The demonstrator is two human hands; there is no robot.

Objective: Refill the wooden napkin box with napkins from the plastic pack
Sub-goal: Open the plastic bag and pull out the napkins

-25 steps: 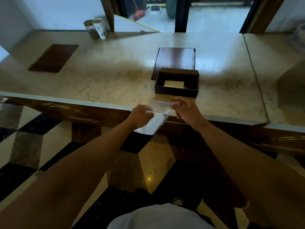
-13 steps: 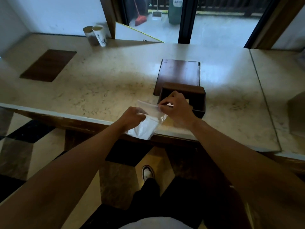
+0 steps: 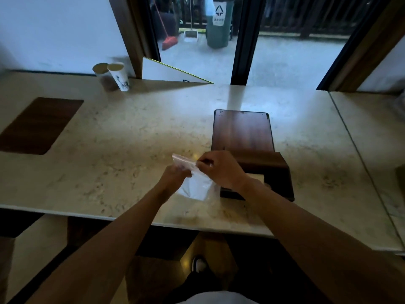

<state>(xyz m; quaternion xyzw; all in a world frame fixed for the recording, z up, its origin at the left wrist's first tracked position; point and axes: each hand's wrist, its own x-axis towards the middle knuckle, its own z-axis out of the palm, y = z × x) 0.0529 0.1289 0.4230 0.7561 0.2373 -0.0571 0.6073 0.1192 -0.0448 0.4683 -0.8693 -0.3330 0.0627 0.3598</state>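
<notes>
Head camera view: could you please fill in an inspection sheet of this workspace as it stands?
Surface: pale stone counter, with a dark inset panel at far left.
Job's things: plastic pack held above the counter's near part; wooden napkin box open, its lid lying flat just behind it; something pale inside, amount unclear.
Clutter: two paper cups at the back edge.
Hands: left hand and right hand both pinch the pack's top.
Cables: nothing seen.
Surroundings: open doorway behind, with a green bin, broom and dustpan outside.
</notes>
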